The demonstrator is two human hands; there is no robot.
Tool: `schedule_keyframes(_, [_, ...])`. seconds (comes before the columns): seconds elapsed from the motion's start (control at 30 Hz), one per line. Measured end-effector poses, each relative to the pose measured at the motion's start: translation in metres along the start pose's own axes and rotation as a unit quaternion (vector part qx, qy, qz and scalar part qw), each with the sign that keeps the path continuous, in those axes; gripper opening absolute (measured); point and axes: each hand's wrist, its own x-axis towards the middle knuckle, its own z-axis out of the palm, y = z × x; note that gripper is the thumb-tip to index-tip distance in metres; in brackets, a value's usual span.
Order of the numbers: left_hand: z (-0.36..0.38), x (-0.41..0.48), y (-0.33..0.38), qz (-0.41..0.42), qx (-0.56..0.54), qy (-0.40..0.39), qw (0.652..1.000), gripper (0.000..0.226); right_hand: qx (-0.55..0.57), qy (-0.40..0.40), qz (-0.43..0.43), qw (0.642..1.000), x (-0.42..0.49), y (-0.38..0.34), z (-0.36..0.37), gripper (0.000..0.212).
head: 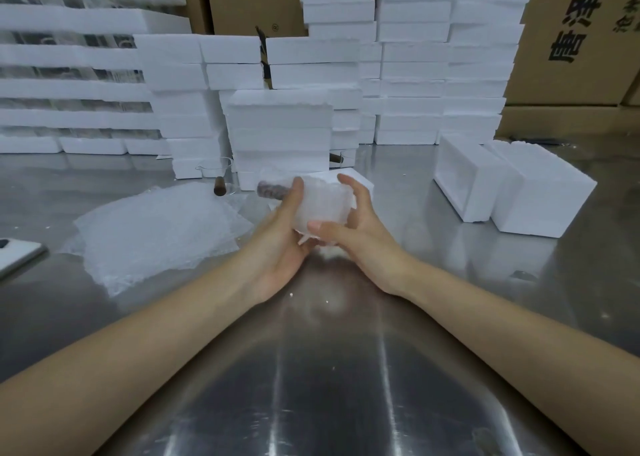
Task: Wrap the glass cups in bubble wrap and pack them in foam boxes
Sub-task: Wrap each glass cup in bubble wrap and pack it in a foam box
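While held over the desk point(329, 369), a bubble-wrapped glass cup point(322, 206) is grasped by curled fingers point(349, 183) of left hand point(282, 237) and right hand point(360, 237); loose bubble wrap point(156, 227) lies at nine o'clock, foam boxes point(512, 185) at two.

Glass cup point(320, 206), swaddled in bubble wrap, dark handle poking left, is cradled between left hand point(277, 244) and right hand point(360, 234). Spare bubble wrap sheets point(156, 230) lie left, two foam boxes point(467, 182) right.
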Motion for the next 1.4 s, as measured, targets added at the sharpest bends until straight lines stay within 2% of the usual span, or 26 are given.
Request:
schedule_keyframes(0.07, [0.004, -0.002, -0.002, 0.032, 0.000, -0.017, 0.999, 0.059, -0.106, 0.023, -0.059, 0.992, 0.001, 0.002, -0.003, 0.082])
schedule_keyframes(0.17, [0.003, -0.002, -0.004, 0.064, 0.034, -0.047, 0.996, 0.038, -0.141, 0.006, -0.097, 0.985, 0.000, 0.003, -0.004, 0.081])
schedule_keyframes(0.3, [-0.001, -0.003, -0.003, 0.082, 0.058, -0.022, 0.995, 0.045, -0.079, -0.059, -0.064, 0.993, 0.000, 0.000, -0.001, 0.071])
schedule_keyframes(0.37, [-0.003, -0.003, -0.003, 0.083, 0.050, 0.012, 0.995, 0.045, -0.089, -0.053, -0.065, 0.993, 0.000, -0.002, 0.001, 0.062])
schedule_keyframes(0.43, [-0.005, -0.002, -0.005, 0.087, 0.082, 0.054, 0.991, 0.043, -0.116, -0.038, -0.069, 0.990, -0.001, 0.000, 0.004, 0.064])
schedule_keyframes(0.53, [-0.007, -0.003, -0.009, 0.132, 0.227, 0.117, 0.958, 0.033, -0.131, -0.015, -0.050, 0.990, -0.002, 0.003, 0.003, 0.070])
schedule_keyframes(0.6, [-0.005, -0.004, -0.010, 0.183, 0.324, 0.132, 0.919, 0.031, -0.145, 0.000, -0.049, 0.988, -0.002, 0.003, 0.001, 0.062])
schedule_keyframes(0.7, [-0.002, -0.006, -0.010, 0.233, 0.397, 0.128, 0.878, 0.036, -0.198, 0.020, -0.104, 0.975, -0.005, 0.002, 0.001, 0.039])
schedule_keyframes(0.8, [-0.005, -0.008, -0.010, 0.245, 0.447, 0.117, 0.852, 0.032, -0.271, 0.034, -0.148, 0.951, -0.007, 0.003, 0.003, 0.033])
schedule_keyframes(0.9, [-0.004, -0.012, -0.007, 0.246, 0.485, 0.097, 0.833, 0.024, -0.257, 0.046, -0.149, 0.954, -0.007, 0.001, 0.003, 0.023])
schedule_keyframes(0.97, [-0.002, -0.015, -0.006, 0.249, 0.494, 0.082, 0.829, 0.028, -0.248, 0.073, -0.150, 0.954, -0.007, 0.001, 0.002, 0.015])
schedule_keyframes(1.1, [0.003, -0.018, -0.009, 0.234, 0.496, 0.084, 0.832, 0.050, -0.269, 0.129, -0.142, 0.944, -0.003, 0.001, -0.001, 0.022])
schedule_keyframes(1.17, [0.005, -0.017, -0.011, 0.225, 0.458, 0.109, 0.853, 0.039, -0.295, 0.137, -0.137, 0.936, -0.001, 0.001, -0.001, 0.024])
schedule_keyframes(1.27, [0.006, -0.017, -0.011, 0.241, 0.456, 0.106, 0.850, 0.014, -0.317, 0.134, -0.148, 0.927, -0.001, 0.003, -0.001, 0.026])
schedule_keyframes(1.33, [0.005, -0.016, -0.010, 0.244, 0.458, 0.093, 0.850, 0.016, -0.321, 0.134, -0.160, 0.924, -0.001, 0.003, -0.001, 0.020])
schedule_keyframes(1.4, [0.005, -0.014, -0.008, 0.242, 0.443, 0.093, 0.858, 0.026, -0.283, 0.112, -0.175, 0.936, -0.002, 0.005, 0.000, 0.008])
